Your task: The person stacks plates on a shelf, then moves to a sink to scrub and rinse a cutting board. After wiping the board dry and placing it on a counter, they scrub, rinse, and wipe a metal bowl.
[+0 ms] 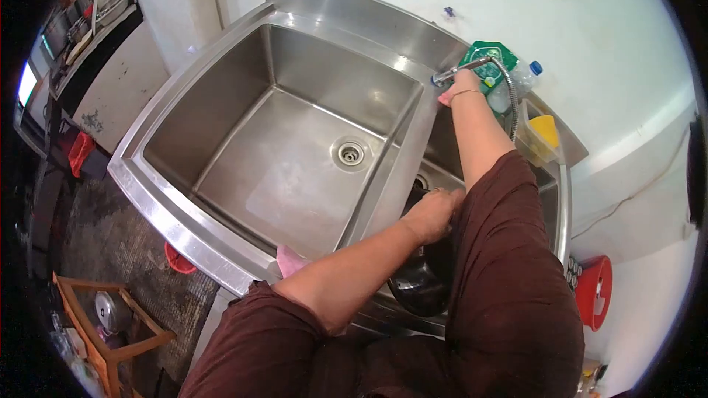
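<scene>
In the right basin of the steel sink sits a dark, glossy black pan (420, 287), partly covered by my arms. My left hand (434, 215) is closed at the pan's upper part, fingers curled down; whether on its rim or handle is hidden. My right hand (463, 85) reaches to the back of the sink, just under the metal faucet (466, 70) with its flexible hose. Its fingers are bent, with something pinkish at their tips; I cannot make out whether it is a cloth or the fingers themselves.
The left basin (295, 162) has a round drain (350, 153). A pink cloth (291, 260) hangs on the front rim. Behind my right arm stand a green packet (490, 51), a blue-capped bottle (525, 77) and a tub (535, 140) with a yellow sponge (546, 130). A red basin (596, 291) is at right.
</scene>
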Tool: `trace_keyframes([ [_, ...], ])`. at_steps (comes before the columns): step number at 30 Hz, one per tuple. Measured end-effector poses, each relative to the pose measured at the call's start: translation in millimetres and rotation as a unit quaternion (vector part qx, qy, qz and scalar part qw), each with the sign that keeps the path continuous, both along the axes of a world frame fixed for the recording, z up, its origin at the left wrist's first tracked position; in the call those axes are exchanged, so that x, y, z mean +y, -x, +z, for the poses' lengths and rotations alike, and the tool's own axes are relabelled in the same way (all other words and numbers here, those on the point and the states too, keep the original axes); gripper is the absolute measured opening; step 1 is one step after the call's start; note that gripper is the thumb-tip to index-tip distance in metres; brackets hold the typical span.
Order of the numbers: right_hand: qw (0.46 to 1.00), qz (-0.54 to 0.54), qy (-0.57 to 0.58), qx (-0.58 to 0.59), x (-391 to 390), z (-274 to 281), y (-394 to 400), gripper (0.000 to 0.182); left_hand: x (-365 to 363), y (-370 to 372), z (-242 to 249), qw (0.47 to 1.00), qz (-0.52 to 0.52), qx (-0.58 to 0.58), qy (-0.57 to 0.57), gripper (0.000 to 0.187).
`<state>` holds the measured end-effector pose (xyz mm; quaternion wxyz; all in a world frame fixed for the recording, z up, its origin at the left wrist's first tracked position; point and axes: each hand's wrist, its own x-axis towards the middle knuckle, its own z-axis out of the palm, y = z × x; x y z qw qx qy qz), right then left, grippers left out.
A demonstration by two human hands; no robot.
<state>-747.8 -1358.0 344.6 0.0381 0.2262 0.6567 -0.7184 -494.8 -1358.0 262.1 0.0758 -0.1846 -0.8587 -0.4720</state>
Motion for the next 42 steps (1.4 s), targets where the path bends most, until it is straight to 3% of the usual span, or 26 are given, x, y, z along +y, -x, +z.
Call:
trace_keyframes([
  [1,1.0,-0.007,-0.001,0.005,-1,1,-7,0.035,0,1,-1,1.0,-0.007,0.005,-0.001,0.015],
  [5,0.946,0.223,-0.233,0.015,0,-3,-28,0.028,-2,2,-4,0.997,-0.027,0.072,0.018,0.019],
  [7,0.909,0.366,-0.143,0.141,23,20,-80,0.027,-2,1,-7,0.996,-0.018,0.09,0.02,0.019],
  [9,0.846,0.416,-0.216,0.254,34,83,-148,0.025,-2,2,-10,0.995,-0.02,0.09,0.029,0.019],
  [11,0.81,0.398,-0.245,0.353,70,114,-150,0.028,-6,-1,-1,0.996,-0.013,0.083,0.041,0.018],
  [14,0.846,0.306,-0.201,0.388,124,139,-148,0.025,-7,2,-4,0.999,-0.006,0.051,0.008,0.016],
  [16,0.903,0.252,-0.178,0.299,165,136,-131,0.023,-7,1,-1,0.999,0.015,0.025,0.033,0.015],
  [17,0.904,0.248,-0.178,0.299,186,127,-124,0.023,-7,1,-1,0.999,0.036,0.001,0.028,0.016],
  [19,0.924,0.279,-0.216,0.15,210,112,-119,0.026,-8,1,3,0.997,0.065,-0.047,0.02,0.017],
  [23,0.93,0.288,-0.194,0.12,224,100,-165,0.033,-9,8,-9,0.995,0.073,-0.057,-0.026,0.019],
  [25,0.903,0.343,-0.215,0.144,229,109,-198,0.04,-8,11,-12,0.985,0.064,-0.07,-0.143,0.024],
  [26,0.905,0.341,-0.213,0.139,232,112,-216,0.04,-7,10,-9,0.985,0.062,-0.075,-0.142,0.024],
  [30,0.849,0.392,-0.27,0.229,228,132,-293,0.055,-7,0,24,0.989,0.103,-0.027,-0.107,0.011],
  [32,0.827,0.404,-0.285,0.267,221,131,-333,0.065,-7,-1,35,0.979,0.09,0.123,-0.135,0.023],
  [34,0.701,0.393,-0.496,0.33,213,125,-367,0.088,-9,2,40,0.969,0.086,0.171,-0.157,0.026],
  [38,0.719,0.303,-0.547,0.303,217,79,-399,0.099,-9,-14,78,0.933,0.156,0.254,-0.2,0.025],
  [40,0.807,0.197,-0.475,0.292,227,57,-408,0.097,-7,-32,103,0.927,0.191,0.26,-0.193,0.025],
  [42,0.806,0.138,-0.477,0.322,244,38,-403,0.086,-3,-46,124,0.92,0.185,0.259,-0.229,0.023],
])
